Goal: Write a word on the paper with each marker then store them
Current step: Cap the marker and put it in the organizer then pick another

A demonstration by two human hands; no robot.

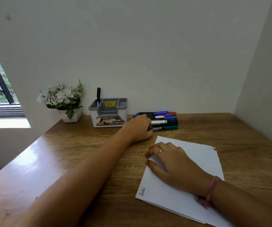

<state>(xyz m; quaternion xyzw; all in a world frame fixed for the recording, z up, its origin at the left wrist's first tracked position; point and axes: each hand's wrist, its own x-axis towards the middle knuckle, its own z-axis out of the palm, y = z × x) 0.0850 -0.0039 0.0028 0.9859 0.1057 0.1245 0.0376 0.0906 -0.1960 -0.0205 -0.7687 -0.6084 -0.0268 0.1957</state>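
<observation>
White paper (pixel 189 163) lies under your flat, relaxed right hand (pixel 173 163), one word written at its near corner. Beyond the paper, your left hand (pixel 140 126) reaches the markers (pixel 164 121); its grip is hidden. One marker (pixel 98 95) stands in the organiser (pixel 107 118).

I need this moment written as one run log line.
left hand: reaching into marker pile | right hand: flat on paper | organizer: one pen

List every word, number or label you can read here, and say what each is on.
"loki", or close to it, handwritten in dark ink near the corner of the white sheet of paper.
"48.00" on the yellow price sticker inside the grey and white plastic desk organiser.
"OP", cut off, on the organiser's front label.
Print on the marker barrels: too small to read.
</observation>
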